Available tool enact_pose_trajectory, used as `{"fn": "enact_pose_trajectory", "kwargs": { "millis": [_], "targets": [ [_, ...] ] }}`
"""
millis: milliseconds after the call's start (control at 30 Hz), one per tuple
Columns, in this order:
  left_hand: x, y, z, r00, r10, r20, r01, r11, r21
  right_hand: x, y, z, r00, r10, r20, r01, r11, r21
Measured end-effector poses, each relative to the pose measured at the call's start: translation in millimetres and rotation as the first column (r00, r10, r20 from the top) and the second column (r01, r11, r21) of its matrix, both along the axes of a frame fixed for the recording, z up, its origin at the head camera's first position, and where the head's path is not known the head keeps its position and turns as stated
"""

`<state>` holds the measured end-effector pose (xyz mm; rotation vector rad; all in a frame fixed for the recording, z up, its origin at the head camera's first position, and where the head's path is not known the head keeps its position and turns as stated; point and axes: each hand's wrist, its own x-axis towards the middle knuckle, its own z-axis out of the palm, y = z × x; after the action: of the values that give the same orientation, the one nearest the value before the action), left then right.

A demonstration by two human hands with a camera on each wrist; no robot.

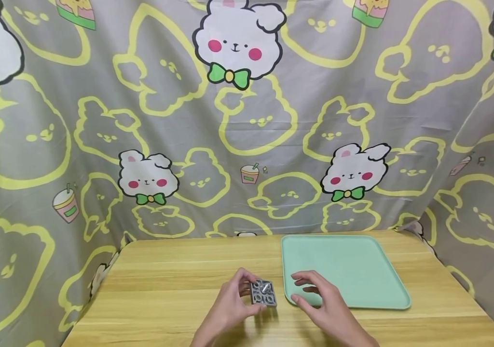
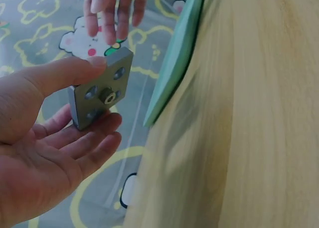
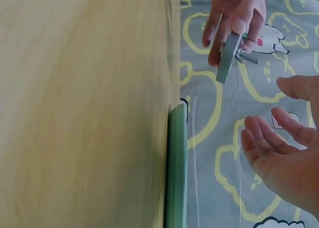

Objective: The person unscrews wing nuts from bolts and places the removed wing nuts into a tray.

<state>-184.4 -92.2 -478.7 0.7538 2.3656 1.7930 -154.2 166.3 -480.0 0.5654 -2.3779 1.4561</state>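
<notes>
A small square grey metal plate (image 1: 257,300) with several round holes is held in my left hand (image 1: 227,306), above the wooden table. In the left wrist view, the thumb presses one edge of the plate (image 2: 82,103) while the fingers support the opposite edge. A silvery bolt (image 1: 266,287) sits in the plate; the right wrist view shows the bolt (image 3: 249,57) sticking out from one face. My right hand (image 1: 326,301) is to the right of the plate, apart from it, with relaxed, spread fingers and nothing in them. It hovers over the tray's near left corner.
A mint-green rectangular tray (image 1: 351,270) lies on the right half of the wooden table (image 1: 164,279). Behind and on both sides hangs a grey curtain (image 1: 186,130) printed with rabbits and yellow outlines.
</notes>
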Motion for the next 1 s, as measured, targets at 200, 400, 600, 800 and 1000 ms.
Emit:
{"fn": "enact_pose_trajectory", "kwargs": {
  "millis": [200, 400, 600, 800, 1000],
  "targets": [
    [-1.5, 0.2, 3.7, 0.999, 0.014, -0.036, -0.014, 1.0, 0.004, -1.7, -6.6, 3.4, 0.994, 0.047, 0.101, -0.038, 0.995, -0.094],
    [-0.9, 1.7, 9.4, 0.998, 0.004, -0.064, -0.004, 1.0, -0.002, -5.0, -17.0, 6.0, 0.969, 0.121, 0.214, -0.072, 0.972, -0.225],
    [-1.0, 4.1, 12.2, 0.998, -0.031, -0.048, 0.031, 1.0, 0.0, -7.4, -26.5, 3.5, 0.955, 0.177, 0.236, -0.106, 0.953, -0.284],
    [-0.2, 4.7, 15.1, 0.997, -0.071, 0.002, 0.071, 0.997, 0.0, -8.4, -36.8, -2.5, 0.943, 0.182, 0.278, -0.091, 0.947, -0.309],
    [0.8, 6.1, 16.2, 0.996, -0.09, -0.017, 0.089, 0.996, -0.019, -8.5, -41.5, -5.1, 0.938, 0.185, 0.293, -0.089, 0.946, -0.311]
  ]
}}
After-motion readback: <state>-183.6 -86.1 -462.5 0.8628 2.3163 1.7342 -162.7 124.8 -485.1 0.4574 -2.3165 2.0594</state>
